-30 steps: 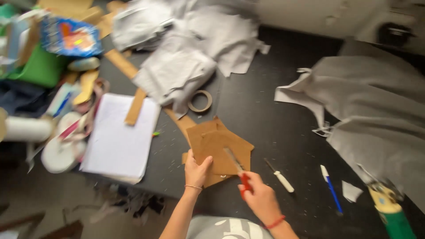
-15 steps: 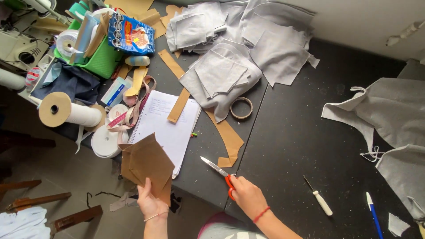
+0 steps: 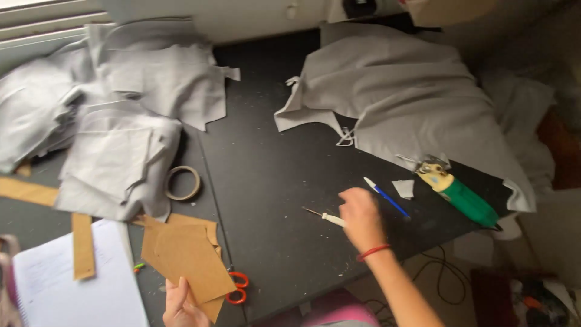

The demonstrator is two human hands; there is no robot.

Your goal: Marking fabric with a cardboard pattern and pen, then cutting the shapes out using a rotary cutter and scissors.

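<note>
The left hand [image 3: 181,303] sits at the bottom edge of the view, fingers curled round the lower corner of a brown cardboard pattern piece [image 3: 190,263] that lies over a second, similar piece on the dark worktop [image 3: 272,181]. Red-handled scissors [image 3: 237,287] rest on the worktop just beside that cardboard, partly tucked under its right edge, and no hand touches them. The right hand [image 3: 361,218], a red band on its wrist, reaches out over the worktop with nothing in it — its fingers are loosely bent and blurred, close above a small white-handled awl [image 3: 327,217]. A blue pen [image 3: 387,198] lies just past the hand, and further right a green-bodied rotary cutter [image 3: 460,194] rests against the edge of a large heap of grey fabric [image 3: 411,103]. More cut grey fabric pieces [image 3: 115,133] are piled at the left, with a roll of tape [image 3: 183,183] beside them. An open notebook [image 3: 72,284] lies at the lower left, a strip of cardboard [image 3: 83,245] across its corner.
</note>
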